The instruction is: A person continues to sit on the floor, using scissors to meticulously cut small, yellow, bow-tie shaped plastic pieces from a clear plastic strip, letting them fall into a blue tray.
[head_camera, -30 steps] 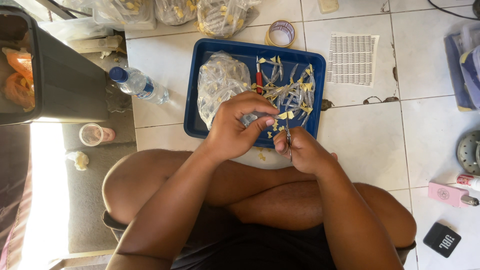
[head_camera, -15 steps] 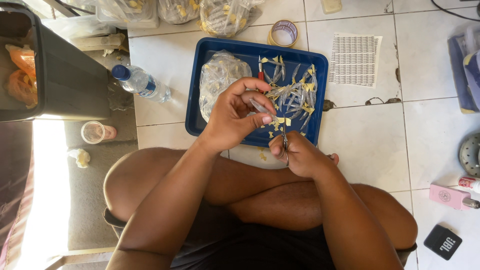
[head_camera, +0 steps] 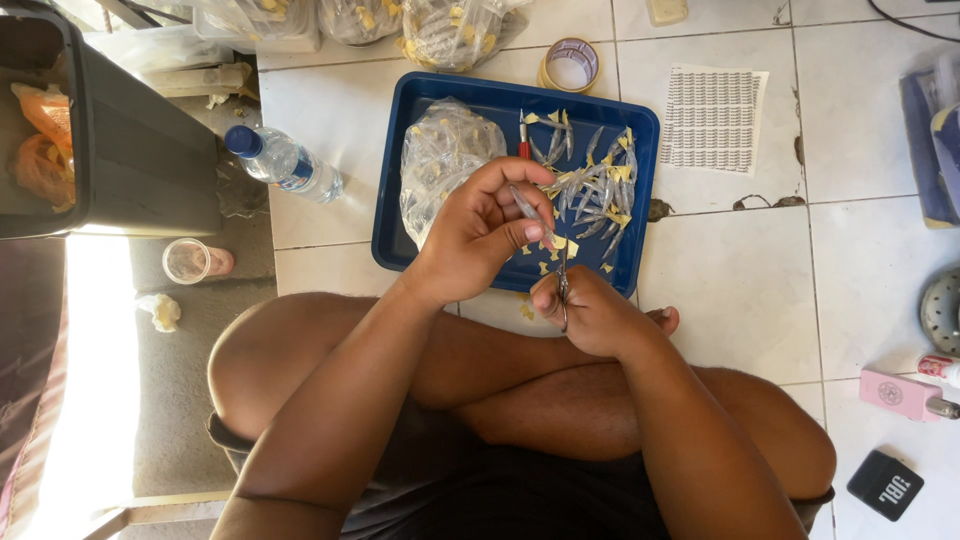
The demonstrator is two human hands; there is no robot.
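left hand [head_camera: 480, 235]: small clear tube [head_camera: 527, 207] pinched at fingertips | right hand [head_camera: 590, 315]: scissors [head_camera: 563, 290] gripped, at 5 o'clock | tube judged light, slippery, best pinched mid-body | blue tray [head_camera: 395, 225] behind

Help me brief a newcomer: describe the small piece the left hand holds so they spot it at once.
Find the blue tray on the white tiles. Just above its near edge, the left hand pinches a slim clear piece in its fingertips. Unlike the heap lying in the tray, it is held aloft alone.
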